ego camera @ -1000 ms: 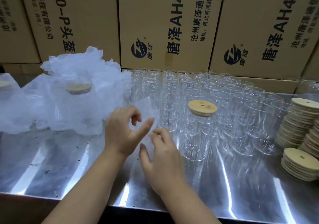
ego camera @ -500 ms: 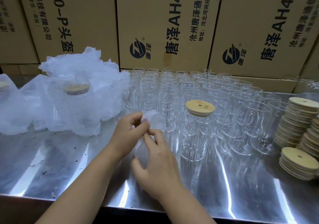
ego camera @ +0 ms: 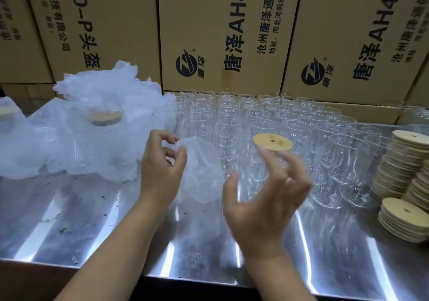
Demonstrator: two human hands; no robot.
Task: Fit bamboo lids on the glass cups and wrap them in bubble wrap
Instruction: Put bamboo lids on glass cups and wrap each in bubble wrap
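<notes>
Pinching a translucent, crumpled bubble wrap piece (ego camera: 200,173) by its top edge, the left hand (ego camera: 162,168) holds it over the steel table's (ego camera: 92,219) middle. The right hand (ego camera: 267,198) hangs spread and empty, just before a clear glass cup (ego camera: 255,169) capped with a round bamboo lid (ego camera: 272,141).

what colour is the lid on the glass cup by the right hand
Light tan bamboo lid, beside the right hand, head view.

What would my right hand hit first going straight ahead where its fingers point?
Probably the lidded cup: the open right hand has its fingertips just short of the bamboo lid, though depth is unclear.
</notes>
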